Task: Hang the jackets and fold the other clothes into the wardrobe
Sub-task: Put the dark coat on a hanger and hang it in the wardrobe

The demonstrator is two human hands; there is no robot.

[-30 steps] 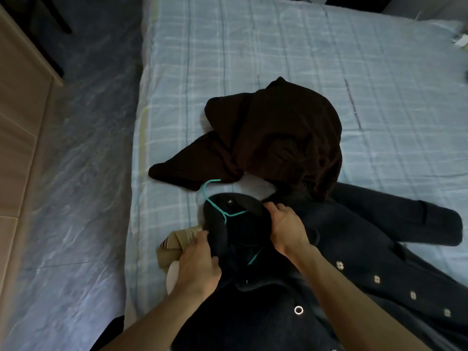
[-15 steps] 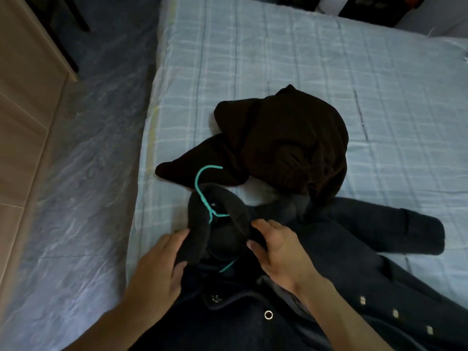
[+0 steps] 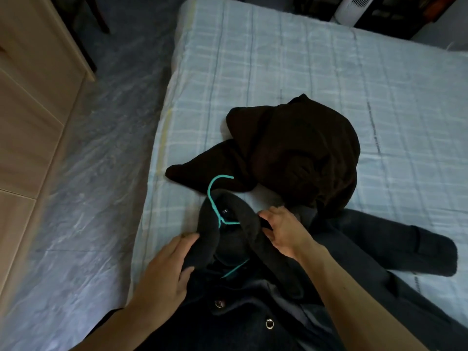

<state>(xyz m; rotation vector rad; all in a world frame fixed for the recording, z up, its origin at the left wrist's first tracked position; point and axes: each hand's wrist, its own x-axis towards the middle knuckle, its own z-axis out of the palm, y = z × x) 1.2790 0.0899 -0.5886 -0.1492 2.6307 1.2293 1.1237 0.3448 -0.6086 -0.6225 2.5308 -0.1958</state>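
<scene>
Both hands have shifted slightly up the jacket's [image 3: 367, 244] collar since half a second ago. The left hand [image 3: 167, 272] lies flat on the collar's left side, grip apart. The right hand [image 3: 286, 231] bends its fingers onto the right side; I cannot tell whether they pinch. One teal hanger [image 3: 220, 221] sits inside the one navy jacket, at the lower centre of the frame on the bed [image 3: 278, 59]. One brown garment [image 3: 304, 148] lies just above.

This is a bedroom in a home: a bed [image 3: 278, 72] under a pale blue checked sheet fills most of the view, a dark coat [image 3: 354, 262] and a brown garment [image 3: 304, 148] lie on it, and a pale wooden cabinet [image 3: 30, 110] stands beside it on a grey marbled floor [image 3: 96, 173].
</scene>
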